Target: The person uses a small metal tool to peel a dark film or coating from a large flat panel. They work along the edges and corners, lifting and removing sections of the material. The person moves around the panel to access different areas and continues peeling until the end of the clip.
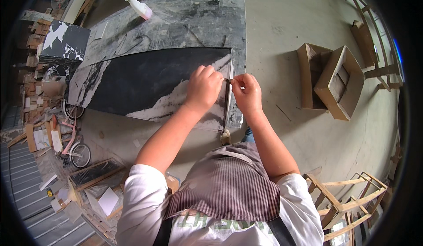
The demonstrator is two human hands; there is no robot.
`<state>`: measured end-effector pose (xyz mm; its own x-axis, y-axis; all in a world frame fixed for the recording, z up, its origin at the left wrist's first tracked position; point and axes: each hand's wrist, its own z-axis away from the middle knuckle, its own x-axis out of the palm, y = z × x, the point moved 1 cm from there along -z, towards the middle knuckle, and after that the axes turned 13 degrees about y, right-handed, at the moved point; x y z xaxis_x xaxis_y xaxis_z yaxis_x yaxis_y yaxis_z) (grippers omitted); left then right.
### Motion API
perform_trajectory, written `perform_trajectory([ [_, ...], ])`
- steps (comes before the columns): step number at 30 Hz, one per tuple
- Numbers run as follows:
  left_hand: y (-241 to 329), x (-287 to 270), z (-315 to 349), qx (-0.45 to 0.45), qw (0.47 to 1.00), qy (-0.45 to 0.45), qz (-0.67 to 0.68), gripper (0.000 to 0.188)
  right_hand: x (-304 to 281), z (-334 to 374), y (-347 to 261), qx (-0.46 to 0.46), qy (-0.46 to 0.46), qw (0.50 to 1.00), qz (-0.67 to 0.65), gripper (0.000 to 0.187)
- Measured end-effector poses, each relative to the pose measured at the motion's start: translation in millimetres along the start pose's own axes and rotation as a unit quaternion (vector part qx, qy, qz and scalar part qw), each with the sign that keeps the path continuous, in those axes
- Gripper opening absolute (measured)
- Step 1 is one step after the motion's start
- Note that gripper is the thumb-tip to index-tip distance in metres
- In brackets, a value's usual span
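Observation:
A black stone-look slab (145,78) with white veining lies flat on a larger grey, smeared worktop. Along its right-hand end runs a thin dark strip (227,107). My left hand (203,88) is over the slab near that end, fingers curled and closed, their tips at the strip's upper end. Just beyond the slab's end, my right hand (247,94) pinches at the same small dark end from the other side. The fingers partly hide what lies between them, so the left hand's hold is hard to make out.
A white spray bottle (140,6) stands on the grey worktop (198,8). At left are a black-and-white block (66,41), stacked wood pieces and a pink bicycle (70,136). Two open cardboard boxes (341,83) sit on the floor at right, with a wooden frame (343,202) nearer me.

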<state>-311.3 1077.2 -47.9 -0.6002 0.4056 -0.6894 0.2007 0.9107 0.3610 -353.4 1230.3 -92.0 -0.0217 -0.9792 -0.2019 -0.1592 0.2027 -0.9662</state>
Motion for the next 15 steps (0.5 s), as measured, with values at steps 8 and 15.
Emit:
perform_trajectory([
  [8, 10.6, -13.8, 16.2, 0.002, 1.0, -0.011, 0.011, 0.004, -6.0, 24.2, -1.2, -0.005, 0.006, 1.0, 0.001, 0.008],
  [15, 19.7, -25.0, 32.3, 0.005, 1.0, -0.022, 0.011, 0.003, -14.0, 45.8, -4.1, -0.025, 0.004, 0.999, 0.022, 0.009],
])
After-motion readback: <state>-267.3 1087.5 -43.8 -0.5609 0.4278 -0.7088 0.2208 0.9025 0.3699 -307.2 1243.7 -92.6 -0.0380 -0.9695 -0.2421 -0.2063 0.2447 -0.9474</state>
